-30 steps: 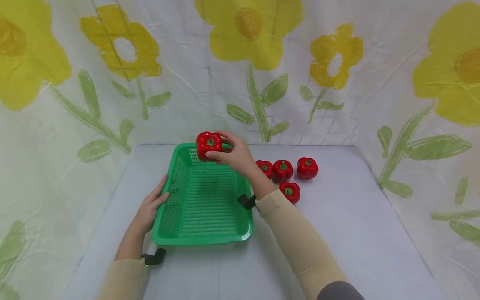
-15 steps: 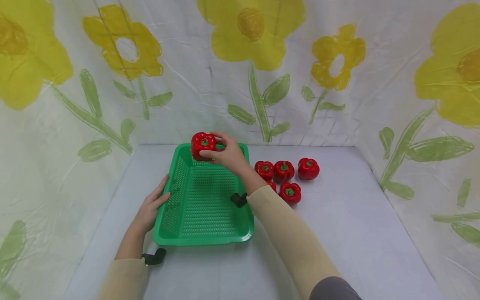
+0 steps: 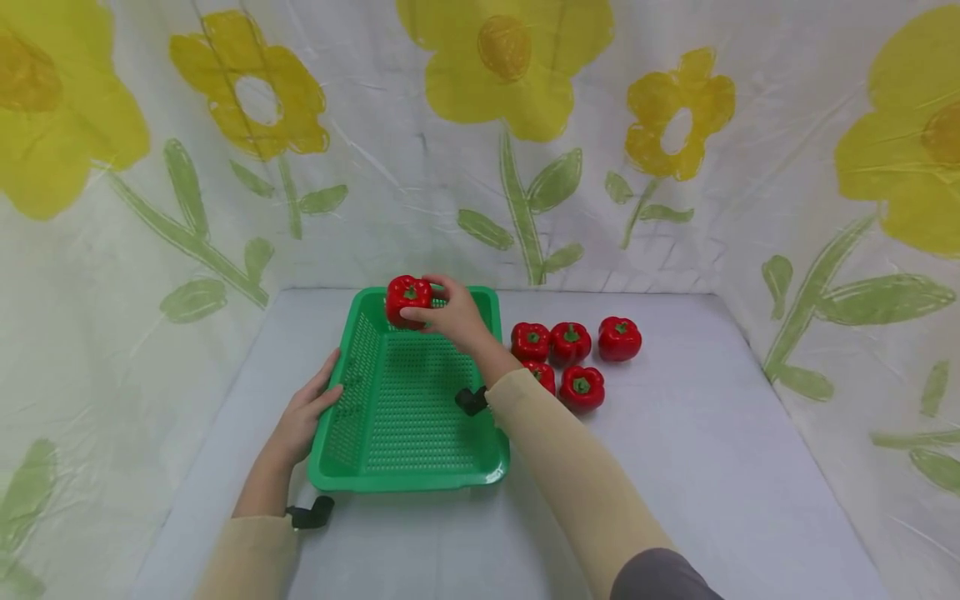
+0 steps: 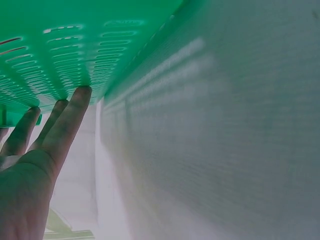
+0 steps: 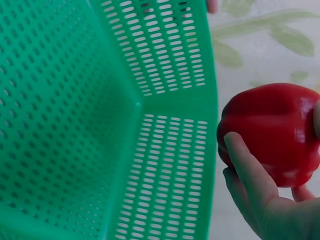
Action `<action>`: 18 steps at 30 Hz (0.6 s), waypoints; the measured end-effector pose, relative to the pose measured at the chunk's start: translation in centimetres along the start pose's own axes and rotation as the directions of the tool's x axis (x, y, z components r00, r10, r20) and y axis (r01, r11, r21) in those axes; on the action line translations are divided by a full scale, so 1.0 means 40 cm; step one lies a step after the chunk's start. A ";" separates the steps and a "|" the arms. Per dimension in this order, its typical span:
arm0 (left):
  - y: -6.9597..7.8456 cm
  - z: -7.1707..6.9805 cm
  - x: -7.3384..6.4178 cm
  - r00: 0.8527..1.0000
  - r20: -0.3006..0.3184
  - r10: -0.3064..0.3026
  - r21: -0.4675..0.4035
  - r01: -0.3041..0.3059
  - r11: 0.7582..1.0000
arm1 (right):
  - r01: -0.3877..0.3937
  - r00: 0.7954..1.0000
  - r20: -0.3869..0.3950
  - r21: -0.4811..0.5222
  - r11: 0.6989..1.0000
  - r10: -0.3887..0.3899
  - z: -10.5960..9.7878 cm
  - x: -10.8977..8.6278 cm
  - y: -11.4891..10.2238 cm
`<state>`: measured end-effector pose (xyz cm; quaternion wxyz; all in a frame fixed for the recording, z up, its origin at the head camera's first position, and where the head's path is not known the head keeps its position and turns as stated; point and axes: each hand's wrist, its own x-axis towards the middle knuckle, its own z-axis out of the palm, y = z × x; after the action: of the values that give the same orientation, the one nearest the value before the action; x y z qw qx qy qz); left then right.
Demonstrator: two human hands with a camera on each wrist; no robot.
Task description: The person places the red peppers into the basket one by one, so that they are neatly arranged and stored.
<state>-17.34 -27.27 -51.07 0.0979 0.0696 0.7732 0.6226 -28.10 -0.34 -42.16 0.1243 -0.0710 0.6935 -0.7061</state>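
Note:
My right hand grips a glossy red bell pepper with a green stem. It is over the far end of the green plastic basket, whose floor holds nothing. In the right wrist view, fingers and thumb lie around the pepper, which appears beside the basket's rim. My left hand holds the basket's left side, thumb over the rim and fingers outside. Seen from the left wrist, its fingers lie straight against the slotted outer wall.
Several more red bell peppers stand on the white tabletop, right of the basket. One of them is partly hidden by the right sleeve. A flower-print cloth hangs behind and at the sides.
The right hand has carried the pepper a little left, then lowered it slightly toward the basket's far end. The left hand stays on the basket's side.

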 end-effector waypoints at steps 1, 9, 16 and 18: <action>-0.001 0.002 0.001 1.000 0.001 -0.001 -0.002 0.001 1.000 | -0.011 1.000 -0.004 -0.005 1.000 0.011 -0.001 0.004 0.007; -0.006 0.002 -0.001 1.000 -0.008 -0.005 -0.002 0.005 1.000 | -0.038 0.999 -0.036 -0.025 0.999 0.037 0.018 0.028 0.041; -0.011 -0.005 0.000 1.000 -0.009 -0.005 0.029 0.005 1.000 | -0.096 0.992 -0.076 0.013 0.995 0.097 0.039 0.032 0.059; -0.013 -0.004 0.003 1.000 -0.002 -0.004 0.026 0.004 1.000 | -0.111 0.988 -0.111 -0.003 0.994 0.110 0.040 0.035 0.068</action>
<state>-17.48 -27.52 -51.54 0.0973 0.0688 0.7815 0.6125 -28.81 -2.30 -44.92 0.1242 0.0061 0.7052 -0.6980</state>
